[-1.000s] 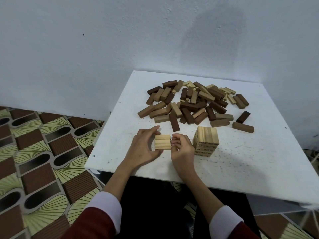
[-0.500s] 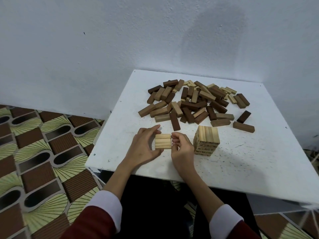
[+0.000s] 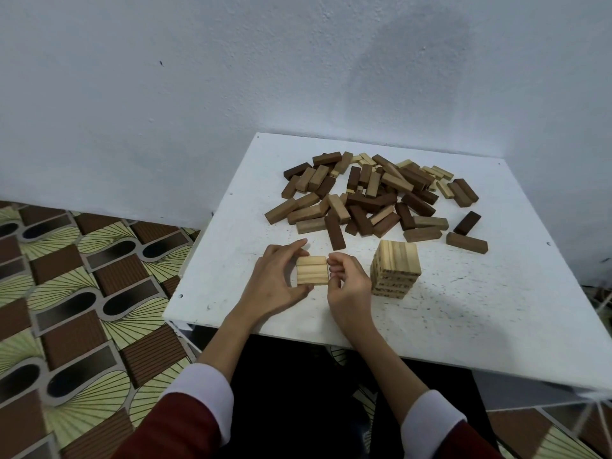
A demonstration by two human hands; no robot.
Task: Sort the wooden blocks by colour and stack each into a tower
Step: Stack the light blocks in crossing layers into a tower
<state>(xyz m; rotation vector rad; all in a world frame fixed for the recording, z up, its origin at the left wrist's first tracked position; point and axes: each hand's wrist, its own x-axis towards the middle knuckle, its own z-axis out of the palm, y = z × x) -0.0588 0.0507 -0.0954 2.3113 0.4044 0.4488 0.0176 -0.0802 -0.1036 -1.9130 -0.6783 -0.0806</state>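
White surface [image 3: 463,326]; mixed block pile [image 3: 374,193] at back. Pale tower [image 3: 395,270] just right of right hand [image 3: 347,286]. Left hand [image 3: 275,283] and right pinch three-block row [image 3: 312,270] between them, long axes left-right; right grip nearer tower.

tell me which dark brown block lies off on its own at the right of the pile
The short dark brown wooden block, lying slantwise on the white table, touching no other block; the longer mid-brown wooden block just in front of it is lighter.

Dark red sleeves [image 3: 178,429] end in white cuffs [image 3: 205,382].
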